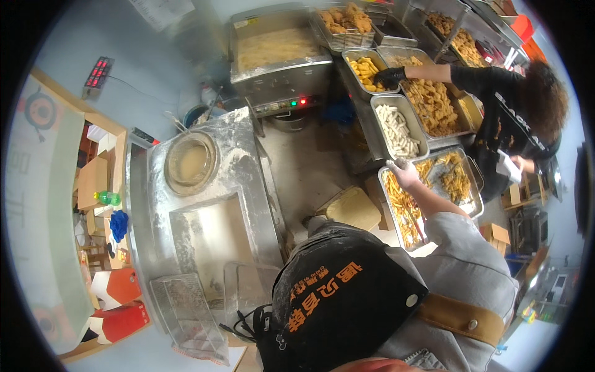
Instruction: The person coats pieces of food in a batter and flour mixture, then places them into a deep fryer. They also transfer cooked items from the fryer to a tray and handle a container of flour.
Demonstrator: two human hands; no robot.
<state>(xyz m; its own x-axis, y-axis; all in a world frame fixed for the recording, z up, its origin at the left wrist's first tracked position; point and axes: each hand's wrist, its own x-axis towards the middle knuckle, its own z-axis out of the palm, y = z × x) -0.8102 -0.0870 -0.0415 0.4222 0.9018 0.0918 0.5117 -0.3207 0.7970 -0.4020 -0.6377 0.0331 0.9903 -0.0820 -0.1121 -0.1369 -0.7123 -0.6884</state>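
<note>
My right hand (405, 174), its fingers dusted with flour, reaches to where two metal trays meet. Its fingertips are at the near rim of a pan (399, 128) of white, stick-shaped pieces that look like rice cakes. Whether they hold anything is not clear. Just below the hand lies a wide tray (474, 211) of fried strips (400, 204) that look like French fries, with red-handled tongs (418, 225) resting in it. My left hand is out of view. A black apron (334, 288) with orange lettering covers my front.
A co-worker's black-gloved hand (389, 76) reaches into a pan of yellow pieces (363, 69); their other hand holds white paper (509, 166). Fried chicken (430, 104) fills a tray behind. A deep fryer (279, 65) stands ahead, a floury steel counter (232, 153) left, a cardboard box (355, 207) on the floor.
</note>
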